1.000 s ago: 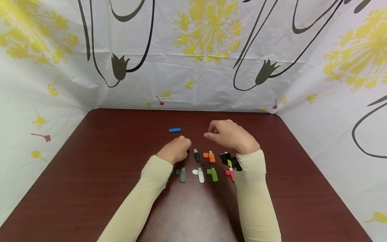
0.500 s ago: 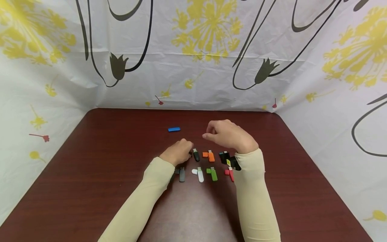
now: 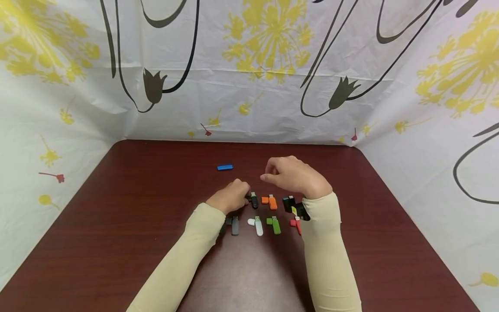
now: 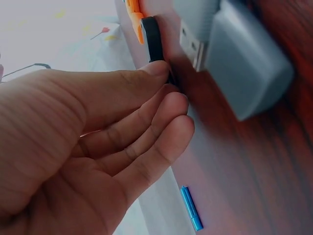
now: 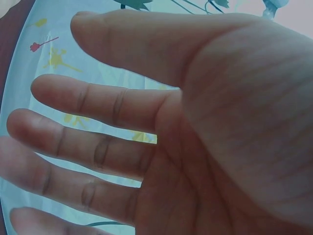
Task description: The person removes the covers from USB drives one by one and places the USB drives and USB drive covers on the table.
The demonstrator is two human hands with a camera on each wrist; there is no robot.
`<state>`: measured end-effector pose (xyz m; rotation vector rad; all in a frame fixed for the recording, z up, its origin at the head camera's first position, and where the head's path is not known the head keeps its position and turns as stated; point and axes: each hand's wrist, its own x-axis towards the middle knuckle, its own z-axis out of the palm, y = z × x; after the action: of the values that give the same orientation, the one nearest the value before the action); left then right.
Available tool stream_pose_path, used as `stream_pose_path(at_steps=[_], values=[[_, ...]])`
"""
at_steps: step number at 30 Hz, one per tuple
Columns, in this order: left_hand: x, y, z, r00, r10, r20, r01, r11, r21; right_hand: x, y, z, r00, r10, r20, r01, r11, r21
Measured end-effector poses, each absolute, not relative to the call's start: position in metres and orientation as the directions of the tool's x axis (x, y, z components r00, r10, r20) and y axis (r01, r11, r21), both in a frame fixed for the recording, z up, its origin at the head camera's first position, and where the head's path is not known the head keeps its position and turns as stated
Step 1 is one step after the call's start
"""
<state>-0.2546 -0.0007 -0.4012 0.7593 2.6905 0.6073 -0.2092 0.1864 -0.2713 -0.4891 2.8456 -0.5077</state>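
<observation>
My left hand [image 3: 231, 197] is low over the table, its thumb and fingertips pinching a small dark piece, probably a cap, mostly hidden by the fingers. Just right of those fingertips lies a black USB stick [image 3: 254, 201] with its metal plug bare; the left wrist view shows its black body [image 4: 153, 39] right beyond the thumb. A grey USB stick [image 3: 235, 226] and its grey cap [image 4: 247, 61] lie nearer the wrist. My right hand [image 3: 298, 175] hovers over the table with loosely bent fingers; in the right wrist view the palm [image 5: 195, 161] holds nothing.
An orange USB stick [image 3: 273, 203], a white one [image 3: 259, 226], a green one [image 3: 276, 225] and a red one [image 3: 298, 225] lie in rows with caps beside them. Black pieces [image 3: 289, 203] are partly hidden by the right wrist. A blue stick [image 3: 225, 167] lies farther back.
My left hand has moved slightly right, bringing the small dark piece up beside the black USB stick. The right hand has stayed nearly still.
</observation>
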Motion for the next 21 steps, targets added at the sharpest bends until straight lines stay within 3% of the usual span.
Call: stream_pose_path(at_steps=[11,21], values=[[-0.255,-0.010,-0.391,-0.826,0.549,-0.128,0.435,0.766,0.474,-0.210,0.189,-0.272,-0.920,-0.367,-0.139,-0.295,0.880,-0.373],[-0.253,-0.036,-0.352,-0.864,0.502,-0.027,0.427,0.761,0.488,-0.211,0.189,-0.271,-0.920,-0.364,-0.142,-0.292,0.882,-0.370]])
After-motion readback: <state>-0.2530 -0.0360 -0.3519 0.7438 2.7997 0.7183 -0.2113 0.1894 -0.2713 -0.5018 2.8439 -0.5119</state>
